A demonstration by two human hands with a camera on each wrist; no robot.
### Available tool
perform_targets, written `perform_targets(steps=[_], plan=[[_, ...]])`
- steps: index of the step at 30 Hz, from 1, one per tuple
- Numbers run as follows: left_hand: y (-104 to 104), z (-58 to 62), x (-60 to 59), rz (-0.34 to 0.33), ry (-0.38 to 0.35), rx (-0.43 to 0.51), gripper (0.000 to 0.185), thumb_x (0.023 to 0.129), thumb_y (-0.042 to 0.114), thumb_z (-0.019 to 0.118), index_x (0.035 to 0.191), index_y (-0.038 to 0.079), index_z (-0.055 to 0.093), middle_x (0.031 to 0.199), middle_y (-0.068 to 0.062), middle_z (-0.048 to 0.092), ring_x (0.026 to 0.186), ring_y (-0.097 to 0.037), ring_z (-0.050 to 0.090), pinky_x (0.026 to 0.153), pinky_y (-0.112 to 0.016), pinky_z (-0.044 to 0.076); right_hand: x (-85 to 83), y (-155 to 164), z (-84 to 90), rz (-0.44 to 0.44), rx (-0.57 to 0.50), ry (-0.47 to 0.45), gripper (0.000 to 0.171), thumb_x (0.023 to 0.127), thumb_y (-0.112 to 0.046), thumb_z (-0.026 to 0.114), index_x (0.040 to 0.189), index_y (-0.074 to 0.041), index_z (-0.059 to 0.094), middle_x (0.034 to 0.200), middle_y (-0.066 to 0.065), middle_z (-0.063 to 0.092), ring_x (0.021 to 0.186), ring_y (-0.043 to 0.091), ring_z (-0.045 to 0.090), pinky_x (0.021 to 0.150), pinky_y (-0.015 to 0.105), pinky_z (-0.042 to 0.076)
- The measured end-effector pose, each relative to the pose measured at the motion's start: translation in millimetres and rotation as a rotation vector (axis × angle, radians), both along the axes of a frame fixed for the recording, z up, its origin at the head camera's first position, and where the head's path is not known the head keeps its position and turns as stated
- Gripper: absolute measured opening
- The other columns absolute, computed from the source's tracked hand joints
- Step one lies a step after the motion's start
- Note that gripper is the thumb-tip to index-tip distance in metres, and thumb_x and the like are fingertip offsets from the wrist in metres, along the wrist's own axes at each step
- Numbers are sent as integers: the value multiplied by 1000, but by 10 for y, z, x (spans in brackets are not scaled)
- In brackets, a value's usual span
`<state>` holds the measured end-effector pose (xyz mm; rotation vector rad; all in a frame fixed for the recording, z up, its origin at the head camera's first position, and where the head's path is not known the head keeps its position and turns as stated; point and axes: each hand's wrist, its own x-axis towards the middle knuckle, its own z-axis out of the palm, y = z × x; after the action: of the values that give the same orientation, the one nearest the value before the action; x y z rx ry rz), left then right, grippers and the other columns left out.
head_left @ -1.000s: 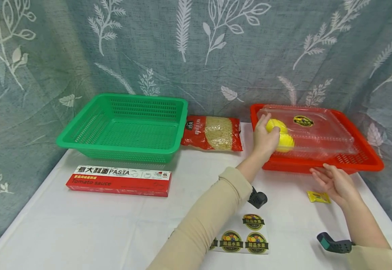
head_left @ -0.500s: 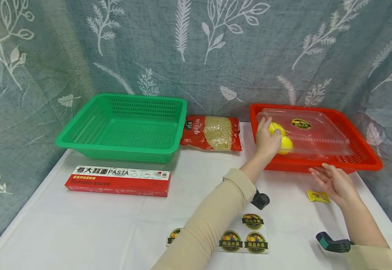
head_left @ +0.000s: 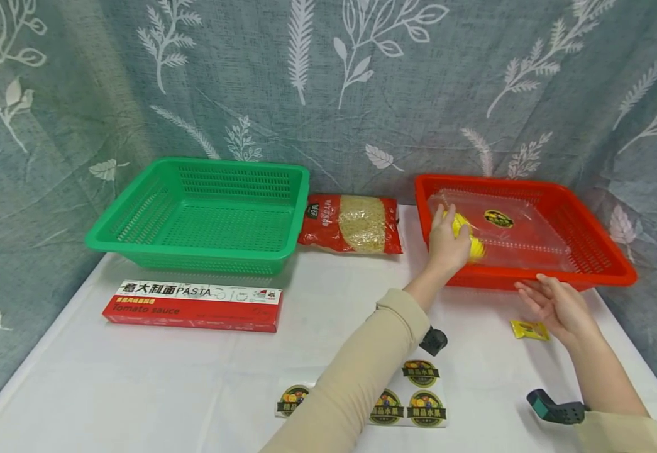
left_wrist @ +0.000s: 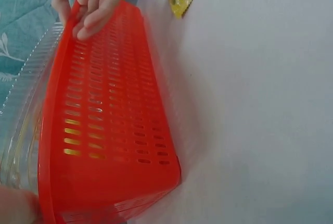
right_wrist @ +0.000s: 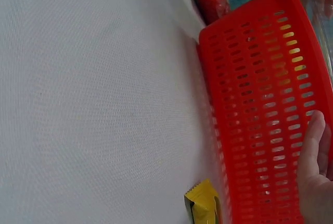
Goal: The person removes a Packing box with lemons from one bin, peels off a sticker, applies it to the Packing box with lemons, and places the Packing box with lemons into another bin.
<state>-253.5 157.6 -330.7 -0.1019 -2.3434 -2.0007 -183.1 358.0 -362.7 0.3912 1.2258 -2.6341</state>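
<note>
A clear plastic box (head_left: pixel 523 236) with a round label (head_left: pixel 498 218) and yellow fruit (head_left: pixel 471 241) inside lies in the red basket (head_left: pixel 537 277) at the back right. My left hand (head_left: pixel 447 244) grips the box's left end, thumb up and fingers curled against the lid. My right hand (head_left: pixel 554 305) is open with straight fingers, just in front of the basket's front wall. In the left wrist view, the right hand's fingers (left_wrist: pixel 91 5) touch the rim of the red basket (left_wrist: pixel 109 130). The right wrist view shows the fingers (right_wrist: pixel 315 166) against the slotted wall (right_wrist: pixel 260 104).
A green basket (head_left: pixel 153 236) stands at the back left, with a red pasta bag (head_left: pixel 353 223) between the baskets. A long red pasta box (head_left: pixel 192 305) lies before the green basket. A sticker sheet (head_left: pixel 419 396) and a yellow sachet (head_left: pixel 529 329) lie near me. A curtain hangs behind.
My left hand has lowered the clear box deeper into the red basket. The right hand has hardly moved.
</note>
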Motion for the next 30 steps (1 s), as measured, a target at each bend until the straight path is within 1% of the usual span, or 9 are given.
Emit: perform_targets(steps=[6, 9, 13, 22, 26, 30], plan=[[15, -11, -19, -31, 10, -75, 48, 93, 15, 49, 139, 5, 37, 148, -6, 23, 133, -19, 27, 106, -28, 26, 1, 7, 9, -4, -7, -6, 13, 93, -18, 52, 104, -11, 56, 96, 4, 68, 87, 23, 66, 79, 32, 51], [6, -9, -36, -45, 10, -128, 49, 93, 16, 49, 140, 6, 36, 148, -6, 23, 133, -19, 26, 106, -28, 25, -5, -1, 13, 0, 1, -4, 13, 93, -18, 52, 103, -10, 57, 95, 4, 68, 87, 23, 66, 78, 31, 51], [-4, -5, -54, -61, -7, -186, 51, 93, 19, 51, 140, 8, 37, 148, -5, 24, 134, -18, 25, 106, -28, 25, -11, -7, 13, 7, 5, 0, 14, 93, -18, 52, 103, -10, 57, 95, 4, 68, 88, 23, 66, 78, 31, 51], [-6, 17, -55, -78, -39, -213, 53, 92, 23, 53, 141, 10, 36, 149, -1, 23, 134, -18, 26, 106, -29, 27, -8, -6, 28, 8, 9, -8, 14, 93, -18, 52, 105, -12, 56, 96, 4, 68, 91, 23, 65, 80, 31, 51], [-21, 24, -46, -105, -46, -214, 63, 88, 27, 60, 142, 11, 33, 150, 0, 20, 134, -18, 25, 104, -31, 30, -6, -6, 34, 13, 6, -6, 14, 93, -17, 51, 106, -12, 55, 96, 4, 68, 91, 23, 65, 80, 31, 51], [-36, 28, -38, -146, -49, -254, 79, 79, 28, 71, 144, 12, 29, 151, 1, 16, 134, -18, 24, 100, -29, 36, -8, -8, 42, 15, 11, -3, 14, 93, -17, 51, 106, -13, 55, 96, 4, 68, 89, 23, 66, 80, 31, 50]])
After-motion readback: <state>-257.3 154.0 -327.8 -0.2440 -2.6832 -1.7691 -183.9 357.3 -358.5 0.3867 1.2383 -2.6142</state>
